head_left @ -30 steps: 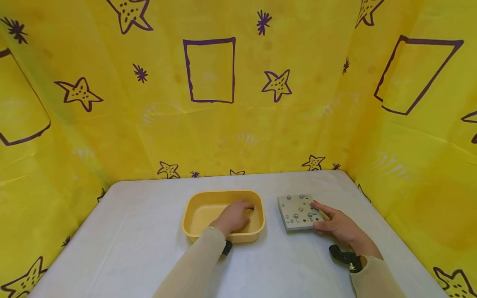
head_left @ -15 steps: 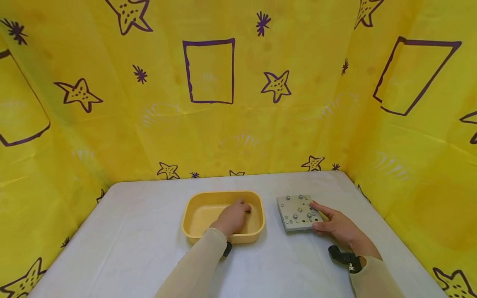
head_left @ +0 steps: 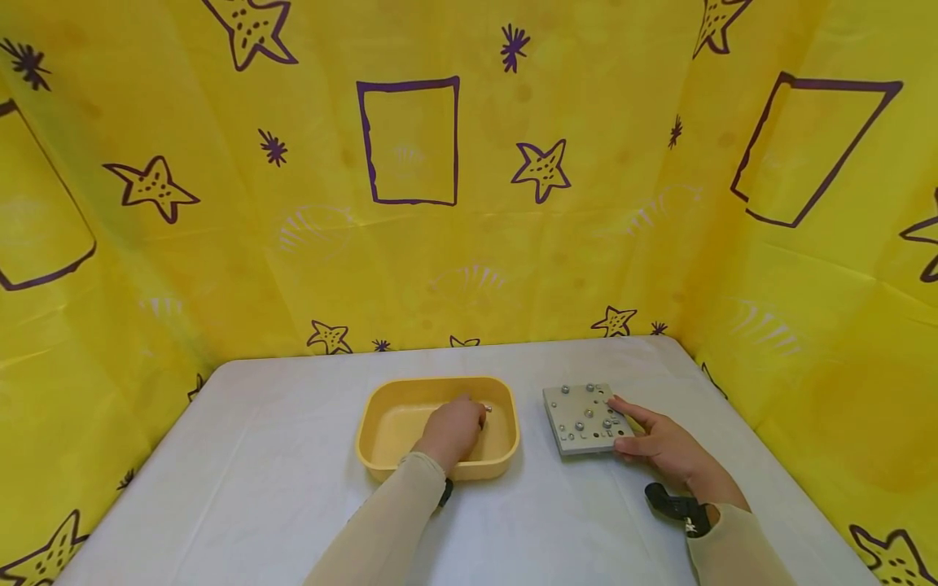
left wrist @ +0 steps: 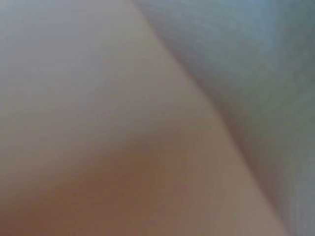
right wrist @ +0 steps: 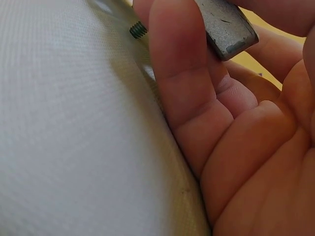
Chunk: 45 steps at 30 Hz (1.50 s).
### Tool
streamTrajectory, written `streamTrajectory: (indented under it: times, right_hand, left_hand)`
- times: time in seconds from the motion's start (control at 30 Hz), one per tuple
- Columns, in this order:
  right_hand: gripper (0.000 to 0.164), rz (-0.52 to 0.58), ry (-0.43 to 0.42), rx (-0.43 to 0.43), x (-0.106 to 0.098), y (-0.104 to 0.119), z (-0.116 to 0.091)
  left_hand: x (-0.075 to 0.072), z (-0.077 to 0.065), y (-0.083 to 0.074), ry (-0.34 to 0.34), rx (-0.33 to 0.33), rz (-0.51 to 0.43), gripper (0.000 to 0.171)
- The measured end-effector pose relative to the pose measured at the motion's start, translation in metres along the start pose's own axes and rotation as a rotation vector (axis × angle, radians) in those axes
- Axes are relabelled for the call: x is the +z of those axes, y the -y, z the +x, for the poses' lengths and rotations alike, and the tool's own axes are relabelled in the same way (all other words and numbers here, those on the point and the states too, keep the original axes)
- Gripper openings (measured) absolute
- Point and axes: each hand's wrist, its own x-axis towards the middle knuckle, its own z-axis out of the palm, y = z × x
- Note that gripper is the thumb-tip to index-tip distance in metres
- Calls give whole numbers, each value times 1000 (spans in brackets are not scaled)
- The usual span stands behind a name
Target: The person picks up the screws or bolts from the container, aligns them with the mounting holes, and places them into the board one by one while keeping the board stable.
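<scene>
In the head view my left hand (head_left: 452, 429) reaches into the yellow tray (head_left: 381, 468) with its fingers bent. A small shiny screw (head_left: 488, 408) sticks out past its fingertips, which pinch it; most of it is hidden. To the right of the tray, my right hand (head_left: 670, 443) grips a grey metal plate (head_left: 573, 409) by its right edge, thumb in front and fingers behind. Several bolts and holes dot the plate's top. In the right wrist view, the plate's corner (right wrist: 232, 37) shows between the fingers, and a threaded bolt end (right wrist: 138, 30) pokes out beyond them.
A white cloth (head_left: 242, 488) covers the table. Yellow patterned curtains (head_left: 410, 268) enclose it at the back and both sides. Blurred skin (left wrist: 123, 172) fills much of the left wrist view.
My left hand has drawn slightly back and left inside the tray, its wrist turning, and a shiny screw end now shows at its fingertips. The right hand and the plate stay put.
</scene>
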Motion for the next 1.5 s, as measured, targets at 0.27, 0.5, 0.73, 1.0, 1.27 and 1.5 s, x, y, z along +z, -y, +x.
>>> streamTrajectory:
  times: [0.27,0.5,0.73,1.0,1.27,1.5]
  right_hand:
    - [82,27,4,20,1,0,0]
    - [81,14,11,14,-1,-1,1]
    - [81,34,27,10,-1,-4,1]
    - [81,38,30,7,-3,-6,2]
    - [82,56,38,10,-3,-7,3]
    - [82,47,30,7,-3,-6,3]
  left_hand:
    - [2,-1,1,-57,-2,34,13]
    - [2,-1,0,-54,-23,69,12]
    - [2,-1,2,-24,-34,-49,9]
    - [-6,-2,5,-88,-65,-415,7]
    - [-17,-5,4,-40,-164,-679,12]
    - [-35,-5,-8,25,-205,-1125,19]
